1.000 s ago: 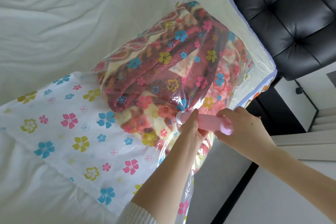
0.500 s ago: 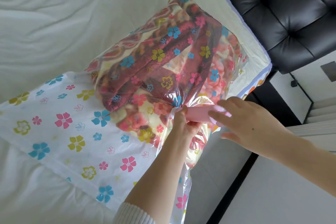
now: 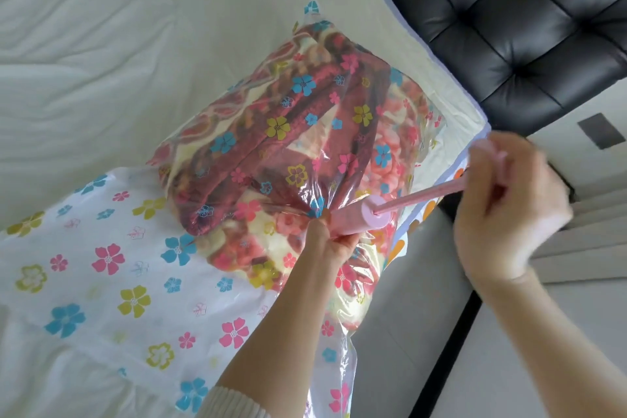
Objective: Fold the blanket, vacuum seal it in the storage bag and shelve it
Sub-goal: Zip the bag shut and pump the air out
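Note:
A folded red, pink and cream blanket (image 3: pixel 258 159) lies inside a clear storage bag (image 3: pixel 112 275) printed with coloured flowers, on the white bed. A pink hand pump (image 3: pixel 356 217) sits against the bag where the plastic puckers. My left hand (image 3: pixel 330 241) grips the pump barrel at its base. My right hand (image 3: pixel 509 210), blurred by motion, grips the handle at the end of the pulled-out pink rod (image 3: pixel 420 195).
A white bed sheet (image 3: pixel 101 61) covers the mattress. A black tufted headboard (image 3: pixel 509 20) stands at the upper right. The bed edge runs down the right side, with grey floor (image 3: pixel 407 332) and white furniture (image 3: pixel 543 366) beyond it.
My right hand has pulled the pump handle out to the right, exposing the rod; before, the handle sat pushed in against the barrel. My left hand keeps holding the barrel.

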### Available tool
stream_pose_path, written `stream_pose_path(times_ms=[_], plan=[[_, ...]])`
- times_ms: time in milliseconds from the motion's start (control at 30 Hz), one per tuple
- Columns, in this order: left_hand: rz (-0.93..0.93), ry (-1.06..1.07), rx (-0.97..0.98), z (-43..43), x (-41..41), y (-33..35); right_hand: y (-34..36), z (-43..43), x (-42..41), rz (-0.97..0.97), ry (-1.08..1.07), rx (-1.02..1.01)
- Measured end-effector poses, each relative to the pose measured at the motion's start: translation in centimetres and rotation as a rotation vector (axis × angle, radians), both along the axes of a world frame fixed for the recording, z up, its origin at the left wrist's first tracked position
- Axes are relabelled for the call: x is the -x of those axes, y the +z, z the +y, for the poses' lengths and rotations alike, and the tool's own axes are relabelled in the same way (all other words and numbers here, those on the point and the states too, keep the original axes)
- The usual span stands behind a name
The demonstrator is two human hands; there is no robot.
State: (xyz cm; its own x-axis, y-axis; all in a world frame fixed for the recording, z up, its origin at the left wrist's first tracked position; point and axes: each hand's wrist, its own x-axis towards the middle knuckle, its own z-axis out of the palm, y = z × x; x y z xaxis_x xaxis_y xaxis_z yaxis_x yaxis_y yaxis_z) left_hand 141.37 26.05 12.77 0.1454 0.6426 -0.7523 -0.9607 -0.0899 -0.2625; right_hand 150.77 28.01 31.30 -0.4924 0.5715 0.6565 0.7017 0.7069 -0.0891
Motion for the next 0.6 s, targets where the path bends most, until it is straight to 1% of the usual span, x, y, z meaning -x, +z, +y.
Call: stream_pose_path(times_ms=[33,67,100,133,167,200,267,300,333,367,400,433,467,500,533,567,600], plan=[[0.016,0.022,-0.003,0.1,-0.2,-0.2,-3.5,-0.6,0.1,-0.146,0.024,0.009],[0.028,0.041,0.007,0.0,-0.5,-0.3,-6.4,-1.5,0.6,-0.301,0.033,0.094],[0.037,0.047,0.031,0.0,-0.8,-0.6,-8.0,-1.9,0.6,-0.410,0.048,0.171],[0.043,0.034,0.040,-0.2,-1.0,-0.8,-7.7,-1.3,0.4,-0.473,0.113,0.259],[0.053,-0.001,0.039,-0.3,-1.0,-1.1,-5.8,-0.7,0.6,-0.422,0.134,0.253],[0.070,-0.051,0.040,-0.2,-0.8,-1.2,-3.8,-0.4,0.6,-0.332,0.140,0.199],[0.113,-0.145,0.073,0.1,-0.3,-1.1,0.3,-0.4,0.8,0.012,-0.005,0.042],[0.134,-0.180,0.090,0.2,-0.1,-1.1,0.6,-0.4,0.9,0.146,-0.061,0.037],[0.149,-0.204,0.096,0.2,0.0,-0.9,-0.4,-0.2,1.0,0.172,-0.098,0.049],[0.166,-0.222,0.106,0.2,0.0,-0.9,-2.7,-0.4,1.5,0.074,-0.125,0.097],[0.176,-0.229,0.117,0.1,0.0,-0.9,-5.7,-1.2,2.3,-0.123,-0.088,0.207],[0.178,-0.229,0.133,0.1,0.0,-1.0,-7.5,-1.5,2.3,-0.261,-0.045,0.217],[0.166,-0.233,0.141,0.0,0.1,-1.2,-7.4,-1.2,2.1,-0.347,0.021,0.226],[0.153,-0.236,0.134,0.0,0.2,-1.3,-5.8,-0.2,2.1,-0.328,0.043,0.206],[0.140,-0.236,0.117,0.2,0.3,-1.0,-4.0,0.4,1.9,-0.262,0.057,0.120],[0.142,-0.235,0.112,0.4,0.5,-0.9,-1.7,0.5,1.6,-0.138,-0.006,0.088],[0.148,-0.242,0.114,0.7,0.5,-0.9,-0.1,0.5,1.7,0.023,-0.127,0.079]])
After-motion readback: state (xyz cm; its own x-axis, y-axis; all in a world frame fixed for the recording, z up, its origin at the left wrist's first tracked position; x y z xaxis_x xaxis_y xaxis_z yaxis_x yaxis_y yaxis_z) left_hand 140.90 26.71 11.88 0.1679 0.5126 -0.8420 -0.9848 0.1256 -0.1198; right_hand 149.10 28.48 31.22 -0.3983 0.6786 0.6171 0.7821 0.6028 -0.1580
